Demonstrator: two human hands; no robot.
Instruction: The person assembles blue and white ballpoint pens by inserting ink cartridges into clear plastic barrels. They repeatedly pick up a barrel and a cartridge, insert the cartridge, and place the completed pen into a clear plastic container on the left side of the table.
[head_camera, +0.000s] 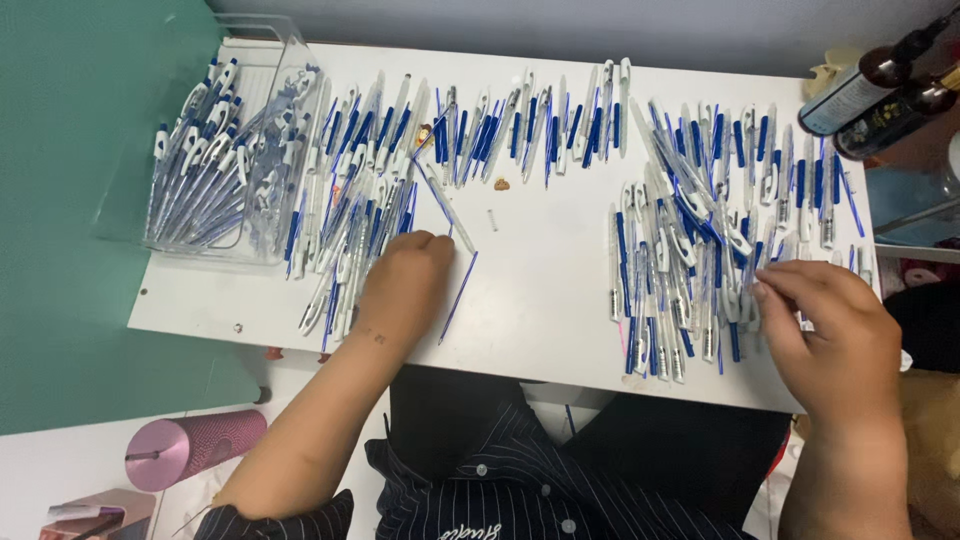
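A white table (540, 290) is covered with several white and blue pens. My left hand (405, 285) rests on the table with its fingers curled at the edge of the left pen pile (350, 230), touching a clear pen barrel (445, 205); a thin blue refill (460, 295) lies just to its right. My right hand (835, 330) reaches from the right and its fingertips pinch a pen in the right pen pile (700, 260). A row of pens (520, 125) lies along the far edge.
A clear plastic tray (210, 160) with several pens sits at the table's far left. Two dark bottles (880, 90) stand at the far right. A pink tumbler (190, 445) lies on the lower white surface at left. A green wall is at left.
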